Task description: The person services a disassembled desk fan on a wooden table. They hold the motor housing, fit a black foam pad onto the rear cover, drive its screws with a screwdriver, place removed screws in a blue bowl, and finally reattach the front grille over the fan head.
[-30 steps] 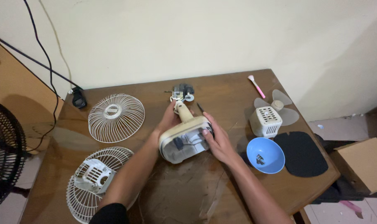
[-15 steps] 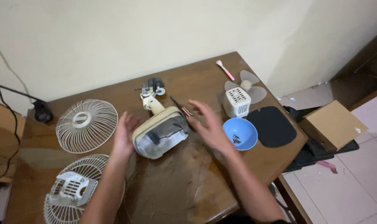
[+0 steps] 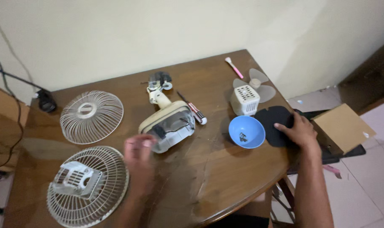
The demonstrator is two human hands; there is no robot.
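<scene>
Right hand (image 3: 299, 131) rests on black mat (image 3: 276, 122) — fan base (image 3: 168, 123) beside left hand (image 3: 139, 153)

Corner room, wooden bench against a pale wall.

From my feed I see a dark brown wooden bench (image 3: 225, 177), its top worn and scuffed, pushed up to a plain cream wall (image 3: 116, 33) that turns a corner on the right. Pale pinkish floor tiles (image 3: 369, 169) show below right, with a cardboard box (image 3: 342, 126) beside the bench. Black cables (image 3: 10, 76) run down the left wall. Soft, even light.
</scene>
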